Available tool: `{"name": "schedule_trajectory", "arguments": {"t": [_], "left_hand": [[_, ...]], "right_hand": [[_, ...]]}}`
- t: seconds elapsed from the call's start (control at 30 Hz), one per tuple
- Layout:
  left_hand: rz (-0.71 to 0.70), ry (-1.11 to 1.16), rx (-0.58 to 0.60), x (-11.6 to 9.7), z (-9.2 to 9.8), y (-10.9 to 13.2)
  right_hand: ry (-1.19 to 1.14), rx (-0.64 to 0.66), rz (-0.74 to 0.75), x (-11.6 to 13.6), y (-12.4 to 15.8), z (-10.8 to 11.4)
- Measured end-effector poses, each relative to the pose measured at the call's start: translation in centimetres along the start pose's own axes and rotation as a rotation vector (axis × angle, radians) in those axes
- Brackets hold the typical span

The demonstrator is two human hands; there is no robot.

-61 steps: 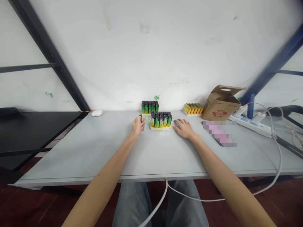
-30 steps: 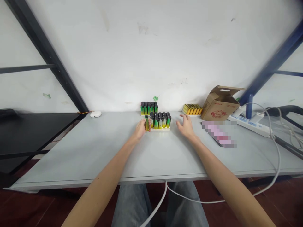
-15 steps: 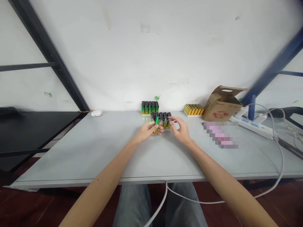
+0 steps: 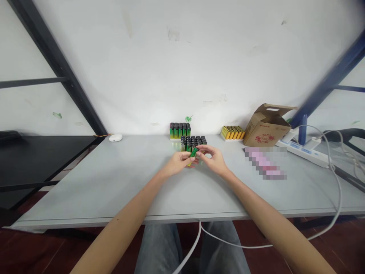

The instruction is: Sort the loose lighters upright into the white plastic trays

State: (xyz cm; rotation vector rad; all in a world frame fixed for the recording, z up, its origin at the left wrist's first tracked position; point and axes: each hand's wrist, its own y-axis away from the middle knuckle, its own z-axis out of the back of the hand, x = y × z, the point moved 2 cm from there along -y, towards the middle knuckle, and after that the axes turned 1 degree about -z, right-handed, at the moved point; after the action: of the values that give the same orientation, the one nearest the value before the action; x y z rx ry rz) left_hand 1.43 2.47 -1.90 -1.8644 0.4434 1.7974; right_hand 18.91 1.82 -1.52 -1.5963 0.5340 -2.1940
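Between my hands is a slim, battery-shaped green-and-yellow cylinder (image 4: 194,152), tilted with its upper end leaning right. My left hand (image 4: 179,163) is closed around its lower part, thumb in front. The thumb and index finger of my right hand (image 4: 212,158) pinch at its upper end. Just behind the hands stands a close-packed block of similar upright cylinders (image 4: 189,145) with black tops; my fingers hide part of its front and right side. Farther back, against the wall, is another block of green-and-yellow cylinders (image 4: 180,131) on a white base.
Yellow cylinders (image 4: 232,133) stand in a white tray at the back right. Beside them is an opened cardboard box (image 4: 265,131). A pixelated pink item (image 4: 264,161) and a white power strip (image 4: 308,152) with cables lie farther right. A small white case (image 4: 115,137) sits at the back left.
My right hand has moved left from the block's right side to the cylinder's upper end. The cylinder in my left hand, nearly upright before, now leans to the right.
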Motion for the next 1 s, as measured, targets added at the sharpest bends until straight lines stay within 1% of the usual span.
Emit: {"name": "schedule_trajectory", "arguments": {"t": [0.1,0.17,0.23,0.3,0.4,0.47,0.53,0.6,0.7,0.8,0.87,0.93,1.0], "left_hand": [[0.025,-0.012,-0.018,0.1,-0.2,0.0],[0.030,-0.021,-0.038,0.1,-0.2,0.0],[0.044,-0.040,-0.079,0.1,-0.2,0.0],[0.076,-0.071,-0.149,0.2,0.0,-0.1],[0.105,-0.142,-0.295,0.3,0.6,-0.2],[0.071,-0.210,-0.394,0.4,1.1,-0.2],[0.015,-0.288,-0.482,0.4,1.7,-0.1],[-0.040,-0.374,-0.559,0.3,2.3,0.1],[-0.113,-0.507,-0.645,0.2,2.8,0.4],[-0.169,-0.645,-0.687,0.1,2.9,0.6],[-0.200,-0.739,-0.683,0.1,2.8,0.5],[-0.214,-0.803,-0.665,0.2,2.8,0.4],[-0.188,-0.843,-0.659,0.4,2.8,0.3]], "right_hand": [[-0.054,0.010,-0.015,0.1,-0.2,-0.1],[-0.076,-0.018,-0.031,0.1,-0.3,0.1],[-0.102,-0.075,-0.048,-0.1,-0.6,0.4],[-0.135,-0.144,-0.066,-0.4,-0.9,0.9],[-0.171,-0.241,-0.080,-0.9,-1.3,1.6],[-0.163,-0.283,-0.084,-1.1,-1.4,1.9],[-0.115,-0.296,-0.080,-1.2,-1.3,2.0],[-0.032,-0.284,-0.058,-1.1,-1.2,1.9],[0.085,-0.242,-0.013,-0.9,-1.0,1.7],[0.161,-0.179,0.000,-1.0,-0.8,1.4],[0.226,-0.147,0.014,-1.1,-0.8,1.3],[0.319,-0.151,0.059,-1.1,-0.7,1.3],[0.413,-0.180,0.113,-1.1,-0.8,1.6]]}}
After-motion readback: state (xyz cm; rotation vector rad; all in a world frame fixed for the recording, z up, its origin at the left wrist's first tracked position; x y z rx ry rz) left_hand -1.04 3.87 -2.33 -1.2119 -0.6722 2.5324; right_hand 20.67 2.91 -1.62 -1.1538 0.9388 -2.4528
